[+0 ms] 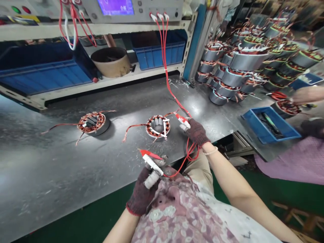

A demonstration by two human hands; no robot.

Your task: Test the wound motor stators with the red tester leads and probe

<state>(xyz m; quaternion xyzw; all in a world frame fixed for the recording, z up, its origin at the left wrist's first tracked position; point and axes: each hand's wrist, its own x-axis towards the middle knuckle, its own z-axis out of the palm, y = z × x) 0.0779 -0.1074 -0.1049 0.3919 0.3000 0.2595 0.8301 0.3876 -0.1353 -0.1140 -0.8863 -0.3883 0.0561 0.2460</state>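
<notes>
Your left hand (145,189), gloved with taped fingers, is closed around a red and white clip (152,162), held over the near edge of the counter (101,165). Your right hand (196,131) is gripping another clip (182,120), its tip right by a copper lead off the small wire-wound ring (158,127); can't tell if they touch. That ring's sitting on the counter between your hands and a second wound ring (93,123), which is over to the left.
</notes>
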